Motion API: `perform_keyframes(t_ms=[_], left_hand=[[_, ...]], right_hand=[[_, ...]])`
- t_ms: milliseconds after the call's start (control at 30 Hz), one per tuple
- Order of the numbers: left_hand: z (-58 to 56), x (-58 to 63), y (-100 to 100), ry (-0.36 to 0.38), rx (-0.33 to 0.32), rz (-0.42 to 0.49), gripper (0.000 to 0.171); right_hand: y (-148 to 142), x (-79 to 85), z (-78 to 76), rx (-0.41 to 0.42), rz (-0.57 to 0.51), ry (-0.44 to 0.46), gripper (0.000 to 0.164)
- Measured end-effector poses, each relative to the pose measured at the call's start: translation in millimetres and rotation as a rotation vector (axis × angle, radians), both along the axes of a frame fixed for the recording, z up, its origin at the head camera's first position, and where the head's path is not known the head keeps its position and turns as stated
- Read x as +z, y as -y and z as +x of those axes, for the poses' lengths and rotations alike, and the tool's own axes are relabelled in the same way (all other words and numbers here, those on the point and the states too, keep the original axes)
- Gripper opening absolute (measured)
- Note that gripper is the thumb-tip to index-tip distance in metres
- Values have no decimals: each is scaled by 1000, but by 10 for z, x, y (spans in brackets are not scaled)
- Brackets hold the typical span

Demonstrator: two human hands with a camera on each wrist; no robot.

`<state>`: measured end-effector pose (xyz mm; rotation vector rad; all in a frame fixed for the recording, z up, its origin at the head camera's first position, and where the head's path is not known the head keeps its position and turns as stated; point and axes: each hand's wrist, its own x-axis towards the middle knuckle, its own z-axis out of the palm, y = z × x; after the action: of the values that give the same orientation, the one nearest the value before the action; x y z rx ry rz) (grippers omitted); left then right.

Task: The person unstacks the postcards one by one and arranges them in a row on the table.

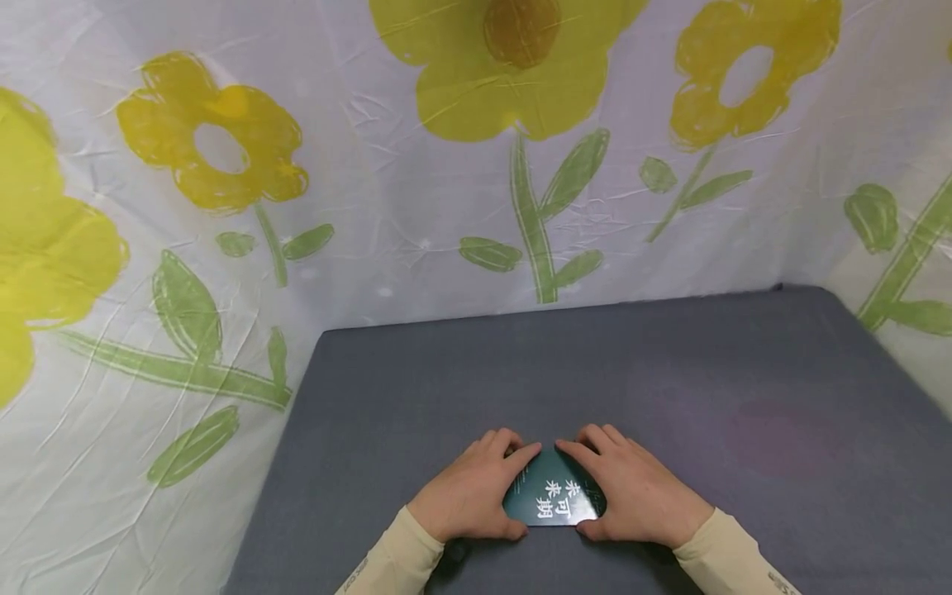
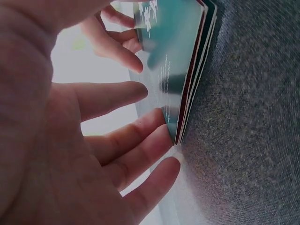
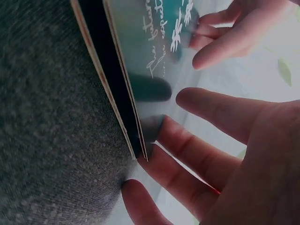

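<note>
A small flat teal booklet (image 1: pixel 552 489) with a glossy cover and white lettering lies low over the table, between both hands. My left hand (image 1: pixel 487 486) holds its left end, thumb at the near edge and fingers at the far side. At the opposite end my right hand (image 1: pixel 632 487) grips it the same way. In the left wrist view, fingertips (image 2: pixel 161 124) meet a corner of the booklet (image 2: pixel 176 56). Thin layers show along the edge of the booklet (image 3: pixel 123 70) in the right wrist view, with a dark gap between them. Its underside is hidden.
The table (image 1: pixel 461 380) has a dark grey cloth top with rounded far corners. Behind it and at both sides hangs a white curtain (image 1: pixel 402 215) printed with yellow flowers and green leaves. A faint reddish patch (image 1: pixel 777 438) shows on the cloth at right.
</note>
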<state>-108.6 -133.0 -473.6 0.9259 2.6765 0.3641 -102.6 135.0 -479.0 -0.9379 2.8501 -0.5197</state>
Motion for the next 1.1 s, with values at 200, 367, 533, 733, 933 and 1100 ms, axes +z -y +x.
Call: perform_keyframes(t_ms=[200, 367, 533, 733, 933, 1100], left_hand=[[18, 9, -7, 12, -11, -11, 97], [45, 11, 6, 6, -14, -9, 97], [45, 11, 26, -7, -29, -14, 96], [24, 28, 63, -3, -21, -5, 97], [19, 84, 134, 25, 7, 41, 94], [3, 140, 165, 50, 16, 81, 92]], right_hand=[[-5, 18, 22, 19, -7, 33, 94], [-9, -14, 47, 29, -33, 55, 92], [-9, -55, 69, 17, -49, 69, 92], [-7, -46, 69, 15, -72, 44, 94], [24, 1, 64, 19, -80, 26, 92], [28, 76, 49, 25, -85, 4, 91]])
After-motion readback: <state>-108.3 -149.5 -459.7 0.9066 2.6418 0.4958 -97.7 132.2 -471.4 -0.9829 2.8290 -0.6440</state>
